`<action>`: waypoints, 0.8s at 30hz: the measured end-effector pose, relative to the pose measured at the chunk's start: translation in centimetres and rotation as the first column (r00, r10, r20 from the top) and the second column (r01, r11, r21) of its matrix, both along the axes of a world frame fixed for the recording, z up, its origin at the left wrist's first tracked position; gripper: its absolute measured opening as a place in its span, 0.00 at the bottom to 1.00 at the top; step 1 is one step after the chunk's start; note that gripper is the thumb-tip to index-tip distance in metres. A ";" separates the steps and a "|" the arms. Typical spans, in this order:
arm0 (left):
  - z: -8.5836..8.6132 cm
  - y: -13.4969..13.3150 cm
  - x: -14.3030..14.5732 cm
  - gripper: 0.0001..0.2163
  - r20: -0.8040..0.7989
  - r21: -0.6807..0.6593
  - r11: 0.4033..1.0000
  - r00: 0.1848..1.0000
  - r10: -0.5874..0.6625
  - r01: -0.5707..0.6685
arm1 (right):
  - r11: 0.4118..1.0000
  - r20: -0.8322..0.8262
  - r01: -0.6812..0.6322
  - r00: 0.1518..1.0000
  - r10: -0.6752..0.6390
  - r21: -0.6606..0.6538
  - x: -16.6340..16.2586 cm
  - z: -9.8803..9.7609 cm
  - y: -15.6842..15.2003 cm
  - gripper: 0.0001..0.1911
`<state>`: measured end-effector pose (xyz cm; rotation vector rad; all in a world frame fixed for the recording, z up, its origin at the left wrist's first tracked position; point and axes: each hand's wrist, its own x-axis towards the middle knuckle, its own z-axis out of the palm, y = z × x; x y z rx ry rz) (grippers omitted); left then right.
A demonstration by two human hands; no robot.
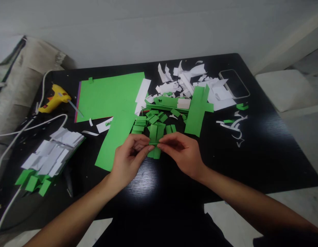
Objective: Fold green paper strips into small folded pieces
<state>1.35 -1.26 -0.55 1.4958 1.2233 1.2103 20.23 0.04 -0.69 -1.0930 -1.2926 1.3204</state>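
Between my two hands is a small green paper strip (154, 144), pinched at its ends. My left hand (130, 156) grips it with thumb and forefinger, and my right hand (183, 151) does the same from the other side. Right behind and below the fingertips lie more green paper strips (157, 132) on the table. A pile of small green paper pieces (154, 118) sits just beyond. Near my left hand a large green sheet (116, 137) lies at a slant. To the right, a long green paper piece (196, 113) rests across the scraps.
On the black table (251, 157) a yellow glue gun (56, 97) lies at the left with its white cord. White and green layered paper (54, 151) sits at the near left. White scraps (186, 80) heap at the back, beside a phone-like outline (234, 84). Green sheets (110, 92) are stacked behind.
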 end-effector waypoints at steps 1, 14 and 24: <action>0.0 0.0 0.0 0.09 -0.001 -0.002 1.000 1.000 0.001 -0.001 | 1.000 0.000 0.002 1.000 -0.002 -0.001 0.0 0.0 0.0 0.08; 0.5 0.0 0.2 0.10 0.104 -0.093 0.995 0.995 -0.010 0.020 | 0.998 -0.058 0.029 0.998 -0.032 -0.053 -0.1 -0.2 -0.1 0.15; 0.5 -0.1 0.1 0.10 0.068 -0.077 0.997 0.998 0.009 -0.003 | 0.998 -0.087 -0.009 0.996 0.005 -0.055 -0.1 -0.1 -0.2 0.13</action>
